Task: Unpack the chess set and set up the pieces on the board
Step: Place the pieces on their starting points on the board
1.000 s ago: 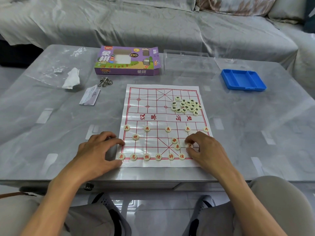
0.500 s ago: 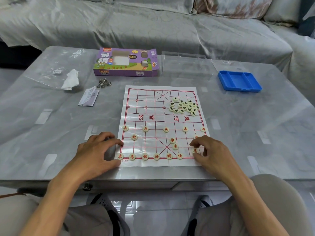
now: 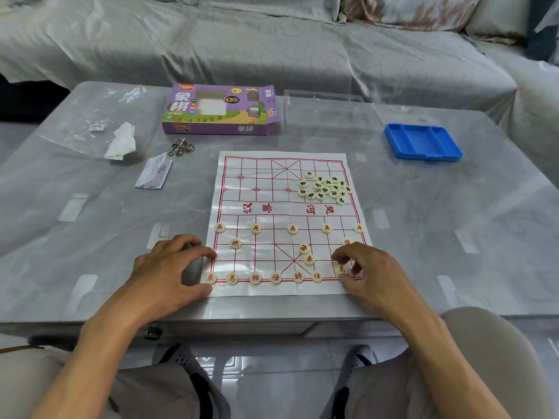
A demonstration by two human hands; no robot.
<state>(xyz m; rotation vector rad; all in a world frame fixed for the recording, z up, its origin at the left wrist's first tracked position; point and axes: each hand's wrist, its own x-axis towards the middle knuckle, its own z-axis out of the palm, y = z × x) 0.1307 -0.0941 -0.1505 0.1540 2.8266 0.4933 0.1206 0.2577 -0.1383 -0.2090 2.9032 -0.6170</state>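
Two red pieces (image 3: 306, 254) wait loose mid-board while the right hand (image 3: 372, 272) pinches a horse piece (image 3: 341, 269) onto the near row, left hand (image 3: 169, 267) flat, steadying the board (image 3: 284, 207).

Soft, even daylight — pale glare streaks the glossy table (image 3: 453, 225), edges bowed by wide-angle distortion.

Board (image 3: 287, 207) lies mid-table (image 3: 453, 237). Box (image 3: 220, 110) behind it to the left, clear tray (image 3: 329, 116) directly behind, compartment tray (image 3: 423, 142) behind right. Loose pieces (image 3: 325, 187) heaped on the board's far right; placed pieces (image 3: 263, 278) along its near rows
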